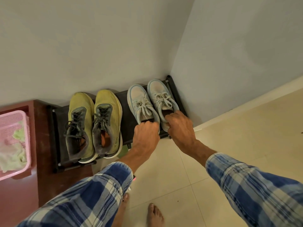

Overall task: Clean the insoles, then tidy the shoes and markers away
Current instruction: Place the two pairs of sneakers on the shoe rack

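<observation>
Your left hand [146, 135] and right hand [179, 126] each curl round a heel of the pale blue-white laced sneakers [161, 95], which sit at the right end of the low black shoe rack [123, 102] — close in the wall corner. Yellow-green running shoes [108, 102] fill the left end; a pink mesh plastic basket [24, 115] stands further left.

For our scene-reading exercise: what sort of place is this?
Likely a home hallway corner: a low shoe rack against the wall holds yellow sneakers and white sneakers, with a pink basket nearby.
</observation>
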